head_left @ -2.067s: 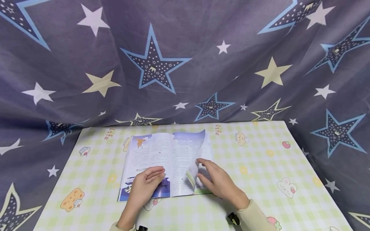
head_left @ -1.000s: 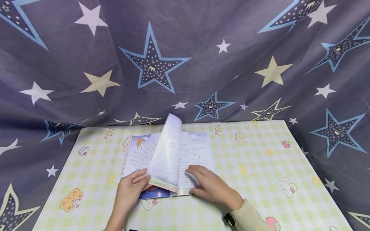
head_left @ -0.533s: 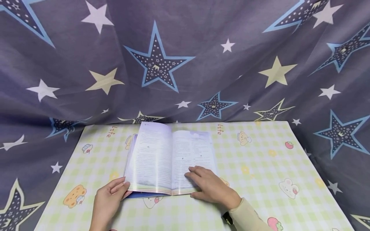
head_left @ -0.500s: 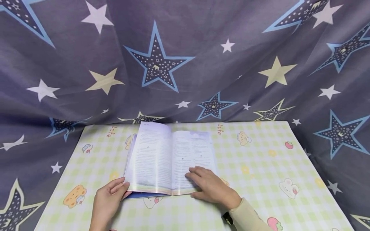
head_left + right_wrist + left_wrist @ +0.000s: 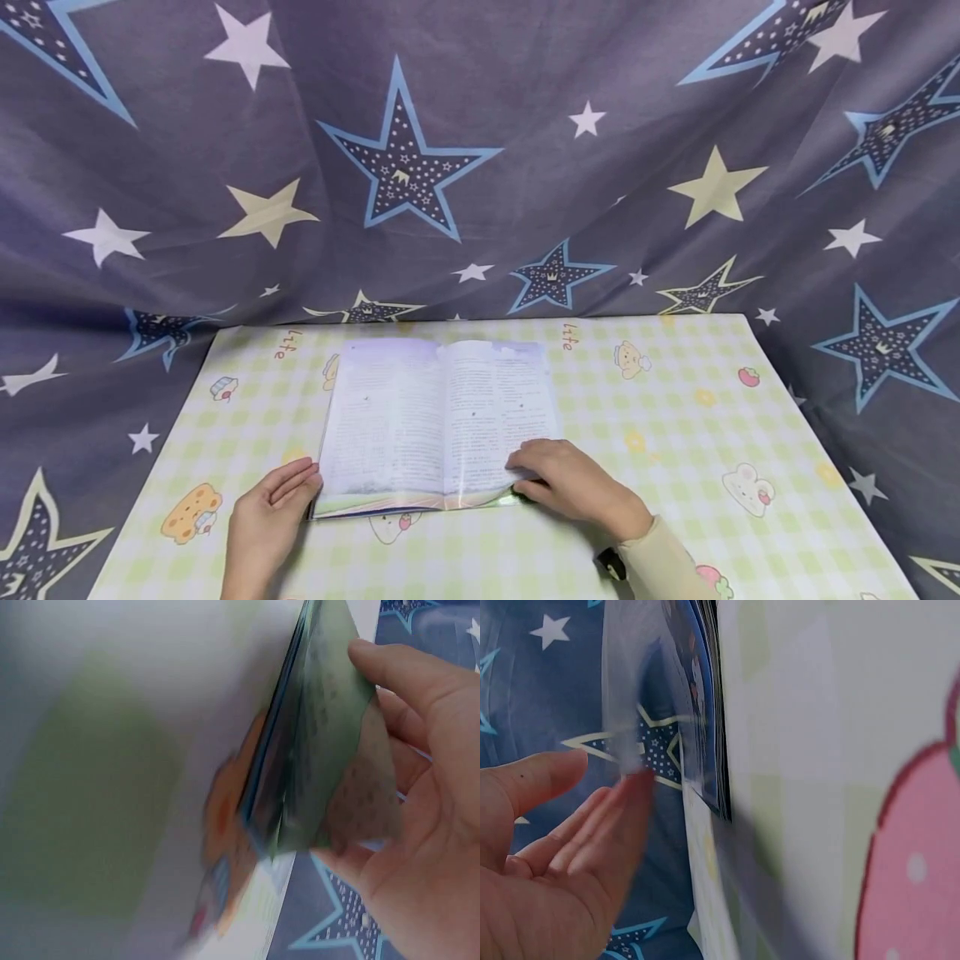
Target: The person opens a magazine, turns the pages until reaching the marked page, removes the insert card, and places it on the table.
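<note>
An open book point(image 5: 390, 425) with pale purple, text-covered pages lies on the table. At its lower left corner is my left hand point(image 5: 266, 512), fingers extended beside the page edge. In the left wrist view, a raised page point(image 5: 621, 690) blurs above the fingertips of that hand point(image 5: 577, 840), and thumb and fingers stand apart. My right hand point(image 5: 581, 487) pinches the lower right corner of the right page point(image 5: 487, 417), bending it up. From the right wrist, the page's green-brown corner point(image 5: 322, 765) shows between the thumb and the fingers of that hand point(image 5: 442, 817).
A green-and-white checked cloth point(image 5: 720, 450) with cartoon prints covers the table. Behind and around the table hangs a dark purple curtain point(image 5: 525, 192) with stars. A dark strap piece point(image 5: 611, 564) sits at the right wrist.
A page has been turned from right to left and now lies nearly flat. My left hand has let go of it; my right hand has shifted right and lifted the right page's corner.
</note>
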Motion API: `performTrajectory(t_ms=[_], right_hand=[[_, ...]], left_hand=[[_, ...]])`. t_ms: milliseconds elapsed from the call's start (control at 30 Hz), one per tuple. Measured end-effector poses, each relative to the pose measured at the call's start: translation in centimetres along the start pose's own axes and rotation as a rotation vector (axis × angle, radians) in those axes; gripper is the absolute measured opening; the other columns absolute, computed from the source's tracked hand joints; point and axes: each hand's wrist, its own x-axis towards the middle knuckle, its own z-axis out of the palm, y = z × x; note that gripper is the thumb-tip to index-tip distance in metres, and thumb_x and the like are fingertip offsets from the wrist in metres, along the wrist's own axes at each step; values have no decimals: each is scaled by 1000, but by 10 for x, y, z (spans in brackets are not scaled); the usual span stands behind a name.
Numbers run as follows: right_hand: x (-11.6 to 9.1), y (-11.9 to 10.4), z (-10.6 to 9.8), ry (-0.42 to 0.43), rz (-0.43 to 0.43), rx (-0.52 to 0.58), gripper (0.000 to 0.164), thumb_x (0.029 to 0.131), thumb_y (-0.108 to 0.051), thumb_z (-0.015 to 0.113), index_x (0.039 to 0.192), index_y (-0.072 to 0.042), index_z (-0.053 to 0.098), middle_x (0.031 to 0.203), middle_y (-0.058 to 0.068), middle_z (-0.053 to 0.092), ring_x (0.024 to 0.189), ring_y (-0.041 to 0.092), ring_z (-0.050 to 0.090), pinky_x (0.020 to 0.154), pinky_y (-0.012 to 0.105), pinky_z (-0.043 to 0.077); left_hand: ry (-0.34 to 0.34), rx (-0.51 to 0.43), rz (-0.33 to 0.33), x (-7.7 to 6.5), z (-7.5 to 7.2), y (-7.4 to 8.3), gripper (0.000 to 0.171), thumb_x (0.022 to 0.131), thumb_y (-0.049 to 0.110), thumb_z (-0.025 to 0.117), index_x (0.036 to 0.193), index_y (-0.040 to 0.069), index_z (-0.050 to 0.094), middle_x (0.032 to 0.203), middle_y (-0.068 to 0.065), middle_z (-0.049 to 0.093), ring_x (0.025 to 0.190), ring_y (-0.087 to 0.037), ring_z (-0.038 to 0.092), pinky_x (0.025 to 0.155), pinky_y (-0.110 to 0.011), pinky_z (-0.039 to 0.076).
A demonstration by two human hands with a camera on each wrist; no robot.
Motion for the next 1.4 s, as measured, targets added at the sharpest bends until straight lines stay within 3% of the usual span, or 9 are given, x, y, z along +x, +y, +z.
performTrajectory(t_ms=[167, 433, 633, 800, 933, 1067, 1267, 1400], right_hand=[[-12, 8, -5, 26, 72, 5, 21, 98, -21, 67, 115, -9, 71, 114, -1, 70, 114, 18, 63, 102, 39, 50], [-26, 18, -9, 123, 151, -16, 20, 99, -23, 66, 114, -11, 71, 112, 2, 69, 105, 18, 64, 90, 39, 55], [-28, 21, -7, 221, 180, -26, 21, 97, -21, 69, 116, -11, 67, 120, 3, 64, 107, 17, 62, 89, 37, 56], [-28, 20, -7, 306, 217, -59, 36, 95, -20, 71, 128, -7, 62, 129, 11, 57, 118, 24, 58, 95, 40, 54], [-26, 18, -7, 366, 247, -78, 48, 93, -20, 74, 134, -5, 57, 121, 10, 58, 99, 18, 61, 79, 33, 57], [-24, 16, -7, 407, 218, -17, 51, 92, -17, 75, 137, -6, 54, 113, 6, 62, 89, 18, 61, 69, 29, 53], [-17, 11, -8, 466, 62, 15, 48, 95, -18, 71, 137, -5, 53, 121, 10, 61, 105, 23, 61, 84, 33, 55], [-12, 5, -9, 467, 16, 39, 46, 97, -17, 69, 138, -4, 52, 127, 9, 59, 113, 23, 59, 93, 34, 54]], left_hand=[[17, -22, 8, 2, 1, -2, 34, 93, 18, 74, 121, -1, 70, 114, -16, 71, 85, 9, 64, 74, -7, 51], [-8, -5, -36, 1, 7, 4, 37, 92, 29, 75, 118, 3, 72, 105, -7, 75, 85, 6, 66, 72, -7, 52], [-81, -7, -14, -1, 15, 11, 35, 94, 27, 73, 119, 3, 71, 108, -7, 74, 89, 4, 67, 76, -6, 50], [-161, -37, 20, -3, 26, 16, 34, 96, 26, 71, 120, 3, 71, 109, -6, 74, 95, -2, 69, 80, -9, 51], [-206, -61, 50, -4, 39, 23, 33, 95, 27, 73, 119, 4, 71, 107, -6, 75, 97, -9, 70, 81, -11, 52], [-258, -92, 87, -5, 55, 31, 33, 93, 26, 75, 117, 4, 72, 104, -5, 75, 97, -14, 71, 82, -14, 53], [-334, -131, 166, -7, 78, 47, 29, 92, 23, 76, 114, 5, 74, 100, -4, 75, 94, -16, 72, 82, -18, 56], [-382, -165, 205, -9, 89, 55, 28, 91, 24, 76, 113, 5, 74, 100, -3, 75, 93, -15, 72, 83, -21, 57]])
